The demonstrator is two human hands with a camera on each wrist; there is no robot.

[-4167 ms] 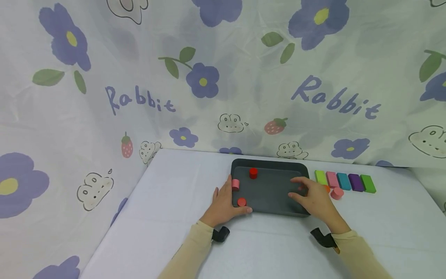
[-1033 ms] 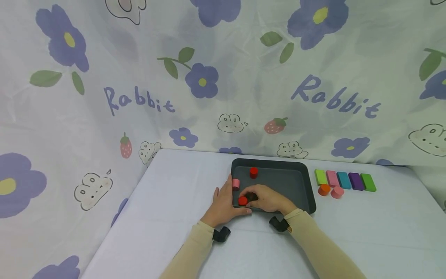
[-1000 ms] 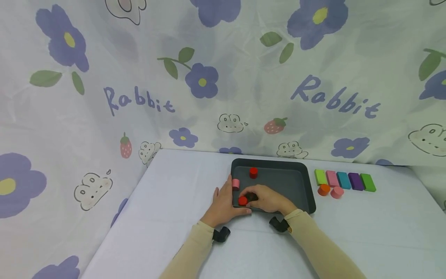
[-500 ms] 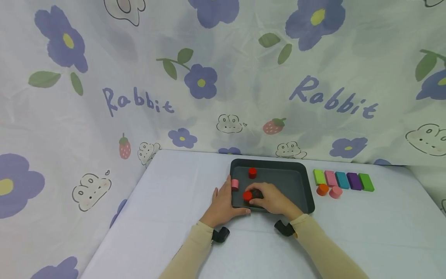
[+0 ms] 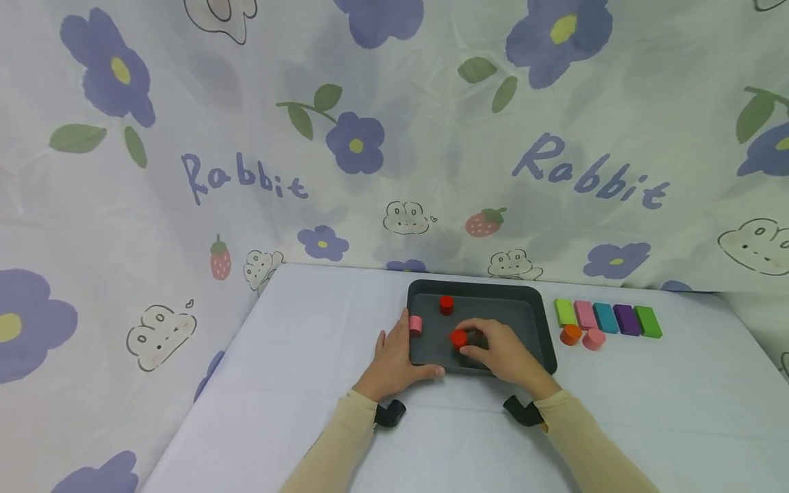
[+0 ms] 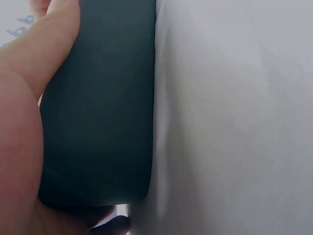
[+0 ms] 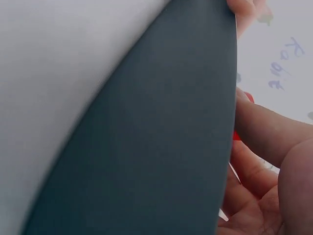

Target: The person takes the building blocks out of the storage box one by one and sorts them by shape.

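In the head view my left hand (image 5: 392, 361) lies at the front left corner of a dark grey rectangular tray (image 5: 508, 316), fingers straight along the left side and thumb along the front rim. My right hand (image 5: 502, 352) pinches a red cylinder block (image 5: 458, 339) between thumb and fingers, over the front middle of the tray. Another red cylinder (image 5: 446, 305) stands towards the tray's back left. A pink cylinder (image 5: 416, 326) is by the left wall, close to my left fingertips. The right wrist view shows mostly the tray's front wall (image 7: 161, 112), which partly hides the right fingers.
Right of the tray, a row of flat rectangular blocks lies on the white table (image 5: 308, 322), from lime (image 5: 565, 313) to green (image 5: 648, 322). Before them stand an orange cylinder (image 5: 570, 335) and a pink cylinder (image 5: 594, 339). A flower-printed curtain (image 5: 431, 150) hangs behind.
My right hand went from the tray's right side to its front left corner, took hold of the red cylinder there and brought it rightward and slightly back. My left hand stayed at the corner.
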